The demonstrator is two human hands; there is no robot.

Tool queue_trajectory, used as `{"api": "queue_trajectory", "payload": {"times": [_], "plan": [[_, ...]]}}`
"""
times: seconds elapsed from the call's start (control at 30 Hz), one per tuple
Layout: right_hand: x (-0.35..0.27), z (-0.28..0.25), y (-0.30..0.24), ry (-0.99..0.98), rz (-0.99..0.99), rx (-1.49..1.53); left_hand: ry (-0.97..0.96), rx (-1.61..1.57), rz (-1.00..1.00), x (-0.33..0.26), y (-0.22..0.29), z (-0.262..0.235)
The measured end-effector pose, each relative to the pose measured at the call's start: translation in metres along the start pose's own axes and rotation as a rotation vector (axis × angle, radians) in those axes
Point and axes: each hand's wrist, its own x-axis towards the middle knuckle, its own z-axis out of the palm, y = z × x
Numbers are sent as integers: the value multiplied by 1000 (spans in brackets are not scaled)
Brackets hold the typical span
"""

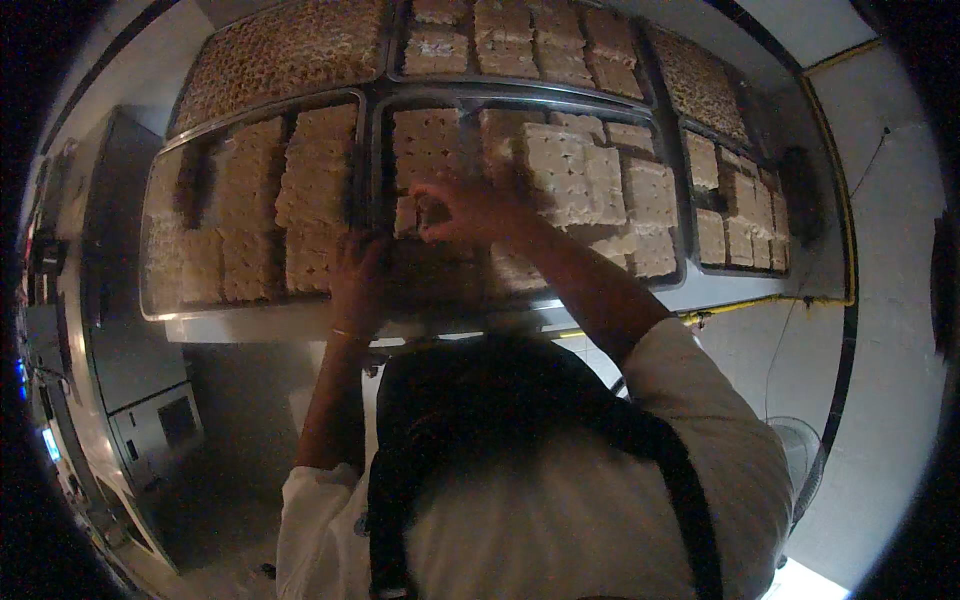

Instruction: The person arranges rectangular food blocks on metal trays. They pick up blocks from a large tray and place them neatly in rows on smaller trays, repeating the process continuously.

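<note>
My right hand [470,212] reaches over the middle metal tray [378,150]. Its thumb and fingers curl in a pinch at a small pale biscuit block [405,217]. Dimpled, tan biscuit slabs [425,140] lie in rows in this tray, partly hidden under my hand and forearm. My left hand [357,275] rests where the middle tray meets the left tray [150,305], close to a biscuit stack [315,190]. Its fingers point away from me and look stretched out, with nothing visible in them. The dim light blurs details around both hands.
Behind stand more trays: one of crumbly golden pieces [285,60], one of biscuit slabs [505,35], another golden one [700,85]. A smaller tray of slabs [740,215] sits at right. A grey cabinet [140,270] is at left, a fan [800,460] at lower right.
</note>
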Motion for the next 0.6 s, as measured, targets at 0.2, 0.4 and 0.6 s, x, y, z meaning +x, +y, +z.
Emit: {"api": "queue_trajectory", "payload": {"times": [0.2, 0.4, 0.6], "plan": [[0, 36, 24, 29, -2, -45, -115, 62, 150, 33, -14, -9], [-15, 17, 24, -70, 278, -159, -227, 155, 236, 67, -5, -30], [-14, 26, 32, -112, 212, -84, -367, 260, 178, 74, 12, -37]]}}
